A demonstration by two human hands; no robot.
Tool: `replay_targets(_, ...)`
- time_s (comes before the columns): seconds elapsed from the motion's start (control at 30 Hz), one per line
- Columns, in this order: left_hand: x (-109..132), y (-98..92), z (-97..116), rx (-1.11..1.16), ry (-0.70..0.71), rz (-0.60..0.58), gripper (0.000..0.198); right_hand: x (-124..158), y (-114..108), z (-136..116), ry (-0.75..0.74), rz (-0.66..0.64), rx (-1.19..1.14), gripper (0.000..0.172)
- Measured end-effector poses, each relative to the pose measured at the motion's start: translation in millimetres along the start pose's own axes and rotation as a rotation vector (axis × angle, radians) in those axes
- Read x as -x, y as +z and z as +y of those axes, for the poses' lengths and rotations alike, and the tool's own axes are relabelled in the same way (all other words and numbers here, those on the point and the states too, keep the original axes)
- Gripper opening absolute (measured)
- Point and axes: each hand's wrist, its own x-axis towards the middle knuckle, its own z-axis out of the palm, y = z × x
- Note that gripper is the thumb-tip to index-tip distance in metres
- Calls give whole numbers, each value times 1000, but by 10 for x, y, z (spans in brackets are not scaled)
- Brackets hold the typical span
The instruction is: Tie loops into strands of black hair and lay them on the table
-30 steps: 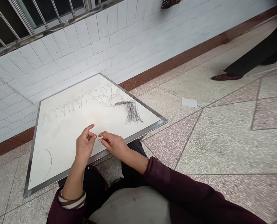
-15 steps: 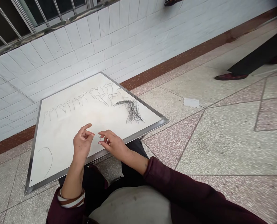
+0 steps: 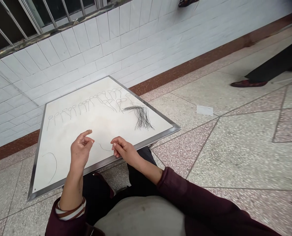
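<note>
A thin dark strand (image 3: 103,148), like fine wire or thread, runs slightly bent between my hands above the white board (image 3: 69,141). My left hand (image 3: 80,152) pinches one end between thumb and a finger, its other fingers partly curled. At the other end, my right hand (image 3: 125,151) is closed with thumb against fingers; the grip itself is partly hidden. Looped strands (image 3: 87,103) with loose tails lie in a row across the far part of the board. A bundle of loose dark strands (image 3: 143,118) rests at the right. One curved single strand (image 3: 56,164) lies at the left.
A metal edge (image 3: 158,135) frames the board, which sits over my knees beside a white tiled wall (image 3: 91,59). Barred windows are at upper left. Another person's shoe (image 3: 249,84) and dark trouser leg are at right. A white paper piece (image 3: 204,110) lies on the floor.
My hands have moved apart, left hand leftward and right hand rightward, with more of the strand showing between them. The right fingers have closed. The view has shifted slightly.
</note>
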Motion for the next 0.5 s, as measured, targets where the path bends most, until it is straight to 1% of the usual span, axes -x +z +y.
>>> replay_targets(0.03,1,-14,5,-11,-1,-6,43,9,-6,-12,-75,31,85,22)
replay_targets(0.1,-2,-27,3,-37,-3,-25,43,15,-36,-54,-279,92,309,23)
replay_targets(0.13,-3,-27,-2,-50,-5,-34,43,12,-57,-81,-383,92,417,26)
replay_targets(0.2,-7,-22,-12,-64,-11,-41,43,-3,-99,-128,-536,33,572,30)
replay_targets(0.27,-9,-17,-18,-68,-15,-40,43,-18,-127,-149,-590,-15,658,26)
replay_targets(0.37,-12,-18,-26,-69,-15,-30,43,-26,-128,-119,-579,-38,722,18)
replay_targets(0.43,-15,-21,-34,-63,-17,-24,43,-19,-113,-78,-590,-84,739,19)
replay_targets(0.5,-20,-27,-45,-55,-15,-16,43,-7,-95,-38,-617,-128,736,23)
